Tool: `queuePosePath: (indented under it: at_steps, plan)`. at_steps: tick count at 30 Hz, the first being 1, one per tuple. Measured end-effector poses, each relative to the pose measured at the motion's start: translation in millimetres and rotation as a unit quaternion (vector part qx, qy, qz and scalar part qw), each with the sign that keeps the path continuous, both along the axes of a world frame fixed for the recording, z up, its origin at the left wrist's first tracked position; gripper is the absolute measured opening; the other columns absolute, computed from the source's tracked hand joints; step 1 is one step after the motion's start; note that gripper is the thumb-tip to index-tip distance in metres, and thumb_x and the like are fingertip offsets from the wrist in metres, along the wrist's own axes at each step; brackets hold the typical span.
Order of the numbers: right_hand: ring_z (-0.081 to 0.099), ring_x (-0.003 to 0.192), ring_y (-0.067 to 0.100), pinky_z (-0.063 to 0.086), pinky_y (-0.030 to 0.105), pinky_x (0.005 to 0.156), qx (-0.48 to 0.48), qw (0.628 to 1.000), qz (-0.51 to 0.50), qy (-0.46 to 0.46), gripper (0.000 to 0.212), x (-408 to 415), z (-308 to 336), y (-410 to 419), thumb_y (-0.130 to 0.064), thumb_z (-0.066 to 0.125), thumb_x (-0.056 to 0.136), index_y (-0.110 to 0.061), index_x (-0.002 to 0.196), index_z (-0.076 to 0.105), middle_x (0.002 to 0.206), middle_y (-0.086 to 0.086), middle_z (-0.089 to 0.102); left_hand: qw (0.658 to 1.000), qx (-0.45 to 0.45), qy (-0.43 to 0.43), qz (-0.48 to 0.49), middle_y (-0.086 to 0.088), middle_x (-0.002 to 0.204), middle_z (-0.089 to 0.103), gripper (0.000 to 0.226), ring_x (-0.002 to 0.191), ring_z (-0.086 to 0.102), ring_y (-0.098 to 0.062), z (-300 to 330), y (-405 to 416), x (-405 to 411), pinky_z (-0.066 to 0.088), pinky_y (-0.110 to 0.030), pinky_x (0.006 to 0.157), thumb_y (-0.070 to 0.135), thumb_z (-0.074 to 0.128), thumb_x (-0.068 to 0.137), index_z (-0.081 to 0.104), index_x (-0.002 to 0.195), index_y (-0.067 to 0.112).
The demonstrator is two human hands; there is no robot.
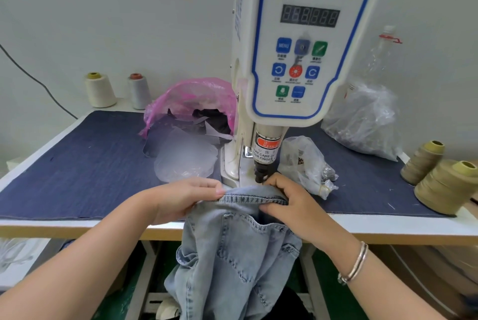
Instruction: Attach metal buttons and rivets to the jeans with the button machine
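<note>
Head view: table (77, 164) carries the white button machine (305, 40); pale jeans (232, 255) hang off the table's near edge below the machine's punch. Left hand (181, 198) pinches the waistband left of the punch. Right hand (289, 203) grips the waistband just under the punch, fingers curled over the fabric.

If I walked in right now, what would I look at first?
The big white button machine with its blue keys stands in the middle of the table. Just under its black punch, the left hand and right hand pinch the waistband of pale jeans that hang over the table's edge. A pink bag sits behind, left of the machine.
</note>
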State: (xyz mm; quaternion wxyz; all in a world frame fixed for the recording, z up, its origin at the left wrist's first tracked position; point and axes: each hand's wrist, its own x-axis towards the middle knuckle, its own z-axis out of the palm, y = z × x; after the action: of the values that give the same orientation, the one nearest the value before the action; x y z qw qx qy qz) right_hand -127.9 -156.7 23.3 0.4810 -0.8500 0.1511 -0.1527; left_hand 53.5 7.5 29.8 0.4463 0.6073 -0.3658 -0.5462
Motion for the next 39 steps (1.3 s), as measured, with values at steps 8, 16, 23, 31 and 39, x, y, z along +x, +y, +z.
queuePosePath:
  at_steps: [8, 16, 23, 31, 39]
  plan:
    - [0.059, 0.085, -0.001, 0.044, 0.013, 0.077, 0.000, 1.000, 0.018, 0.022, 0.020, -1, -8, 2, -0.019, 0.069, 0.083, -0.029, 0.097, 0.059, 0.090, -0.011, 0.064, 0.996, 0.038, -0.076, -0.029, -0.007, 0.118, 0.070, 0.030, 0.110, 0.067, -0.024, -3, 0, 2, 0.054, -0.029, 0.090, 0.029, 0.061, 0.094, 0.067, 0.119, 0.015]
    - [0.058, 0.078, 0.017, 0.044, 0.030, 0.070, -0.044, 0.960, -0.275, -0.011, 0.021, 1, 11, -82, -0.023, 0.054, 0.093, -0.018, 0.081, 0.071, 0.075, -0.003, 0.064, 0.972, -0.047, -0.145, 0.180, 0.002, 0.101, 0.076, 0.020, 0.098, 0.070, -0.016, -32, -6, 1, 0.054, -0.018, 0.077, 0.024, 0.054, 0.099, 0.075, 0.099, 0.026]
    - [0.054, 0.112, 0.029, 0.041, 0.034, 0.094, -0.227, 0.851, -0.188, 0.435, 0.030, 63, 11, -113, -0.027, 0.045, 0.090, -0.010, 0.109, 0.061, 0.125, 0.009, 0.057, 0.944, -0.055, -0.212, 0.248, -0.013, 0.097, 0.074, 0.022, 0.095, 0.068, -0.024, -45, -13, -3, 0.050, -0.036, 0.090, 0.017, 0.054, 0.099, 0.073, 0.094, 0.007]
    - [0.062, 0.100, 0.030, 0.044, 0.035, 0.071, -0.407, 0.807, -0.190, 0.382, 0.023, 74, -8, -115, -0.018, 0.051, 0.090, -0.012, 0.106, 0.066, 0.108, 0.011, 0.066, 0.932, -0.069, -0.246, 0.258, -0.027, 0.097, 0.067, 0.026, 0.084, 0.062, -0.025, -49, -14, -4, 0.048, -0.047, 0.090, 0.014, 0.052, 0.099, 0.065, 0.092, -0.006]
    - [0.046, 0.127, 0.030, 0.036, 0.034, 0.103, -0.318, 0.733, -0.139, 0.585, 0.039, 86, 0, -116, -0.025, 0.043, 0.095, -0.007, 0.129, 0.052, 0.137, 0.014, 0.051, 0.934, -0.065, -0.238, 0.258, -0.022, 0.098, 0.069, 0.025, 0.095, 0.065, -0.033, -51, -14, -1, 0.050, -0.041, 0.089, 0.016, 0.051, 0.099, 0.068, 0.094, -0.002]
